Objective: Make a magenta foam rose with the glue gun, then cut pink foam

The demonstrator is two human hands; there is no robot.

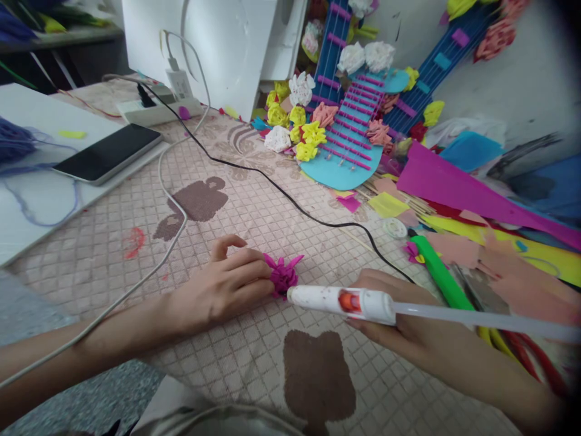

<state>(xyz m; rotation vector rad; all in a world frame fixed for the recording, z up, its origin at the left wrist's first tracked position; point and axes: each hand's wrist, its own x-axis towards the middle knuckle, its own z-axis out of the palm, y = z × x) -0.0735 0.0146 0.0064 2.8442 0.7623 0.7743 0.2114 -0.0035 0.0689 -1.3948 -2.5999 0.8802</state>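
A magenta paper flower (285, 275) lies on the patterned tablecloth near the middle of the view. My left hand (227, 281) rests on the cloth to its left, with fingertips curled against the flower's edge. From the right, my right hand (394, 303) is wrapped round a white hot glue gun (318, 298). Its nozzle points left and reaches the flower's lower right side; whether it touches cannot be made out. A long translucent glue stick (476, 320) sticks out of the gun's back end. The grip of the gun is hidden by my hand.
Black (290, 197) and white (166, 181) cables cross the cloth. A phone (111, 152) lies on a white board at left, near a power strip (136, 109). Paper-flower decorations (345, 133) stand at the back. Paper scraps (458, 248) and a green-handled tool (442, 272) lie right.
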